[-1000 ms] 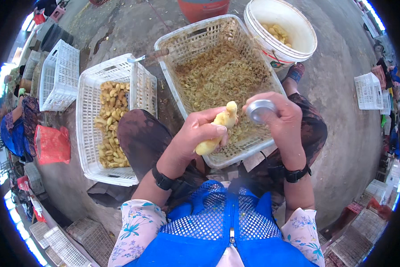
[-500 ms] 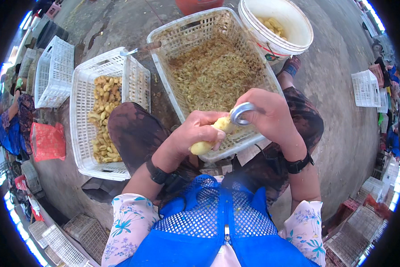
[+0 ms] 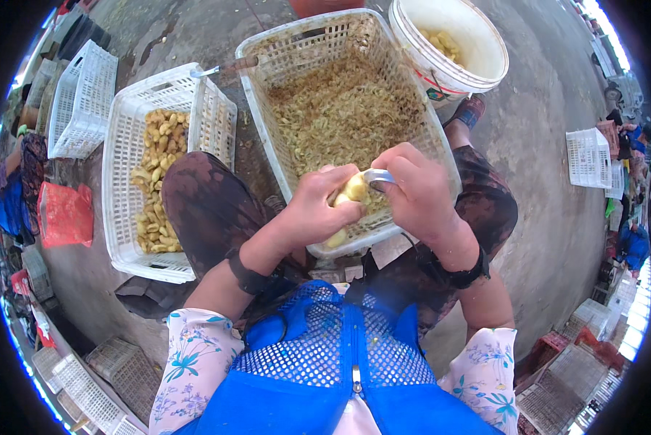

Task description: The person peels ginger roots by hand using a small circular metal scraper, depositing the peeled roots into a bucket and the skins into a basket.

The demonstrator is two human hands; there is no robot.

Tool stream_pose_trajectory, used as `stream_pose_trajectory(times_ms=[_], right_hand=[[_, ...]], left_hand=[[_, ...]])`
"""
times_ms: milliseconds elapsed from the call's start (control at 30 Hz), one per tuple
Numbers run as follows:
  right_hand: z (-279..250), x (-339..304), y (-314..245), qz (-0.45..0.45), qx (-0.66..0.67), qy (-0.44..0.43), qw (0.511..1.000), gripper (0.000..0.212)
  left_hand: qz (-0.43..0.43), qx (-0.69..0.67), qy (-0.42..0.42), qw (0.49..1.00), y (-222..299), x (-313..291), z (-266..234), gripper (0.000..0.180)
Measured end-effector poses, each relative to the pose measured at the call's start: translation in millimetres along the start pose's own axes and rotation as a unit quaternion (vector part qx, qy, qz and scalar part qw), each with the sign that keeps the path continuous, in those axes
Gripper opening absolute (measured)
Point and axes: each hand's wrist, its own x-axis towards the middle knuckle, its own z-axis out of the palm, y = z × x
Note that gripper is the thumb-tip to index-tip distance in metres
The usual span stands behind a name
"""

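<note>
My left hand (image 3: pixel 312 212) is wrapped round a pale yellow, peeled-looking piece of ginger (image 3: pixel 354 188), part of it hidden by the fingers. Pressed against the ginger's upper end is a curved silvery metal scraper (image 3: pixel 377 176), gripped in my right hand (image 3: pixel 421 194). Both hands are above the near end of a white slatted crate (image 3: pixel 262 119) holding brown and yellowish peelings (image 3: pixel 347 109). To the left, a second white crate (image 3: pixel 113 217) holds many pieces of ginger (image 3: pixel 155 177). A wooden-handled tool (image 3: pixel 237 64) with a metal end lies across the two crates' rims.
A white bucket (image 3: pixel 477 43) with ginger inside stands beyond the peelings crate, on the right. Farther left are a red bag (image 3: pixel 66 214), another white crate (image 3: pixel 82 101) and a person in blue (image 3: pixel 10 196). More crates (image 3: pixel 588 159) stand far right on the concrete floor.
The ginger has been tilted more upright in my left hand. My right hand has turned, so the scraper shows edge-on instead of as a ring. The whole view has shifted slightly.
</note>
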Motion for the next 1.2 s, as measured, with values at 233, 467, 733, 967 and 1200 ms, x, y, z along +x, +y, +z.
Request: stream_pose_trajectory(times_ms=[233, 467, 733, 967, 1200], right_hand=[[-8.6, -4.7, -15.9, 0.014, -0.029, 0.083, 0.996, 0.019], [-13.2, -0.5, -22.7, 0.122, 0.058, 0.082, 0.988, 0.016], [0.1, 3.8, -6.6, 0.143, 0.049, -0.003, 0.989, 0.010], [15.7, -2.8, 4.1, 0.126, -0.039, 0.004, 0.991, 0.009], [-7.9, -1.8, -22.3, 0.222, 0.105, 0.103, 0.964, 0.013]], left_hand=[[-0.123, -0.200, -0.010, 0.972, -2.3, -0.2, -6.5, 0.049], [0.051, 0.101, 0.145, 0.983, -5.5, -4.4, 5.7, 0.063], [0.108, 0.217, 0.175, 0.954, 0.7, -6.4, 9.9, 0.067], [0.117, 0.240, 0.171, 0.948, -2.4, -8.2, 9.0, 0.066], [0.057, 0.157, 0.194, 0.967, -5.4, -7.4, 1.0, 0.062]])
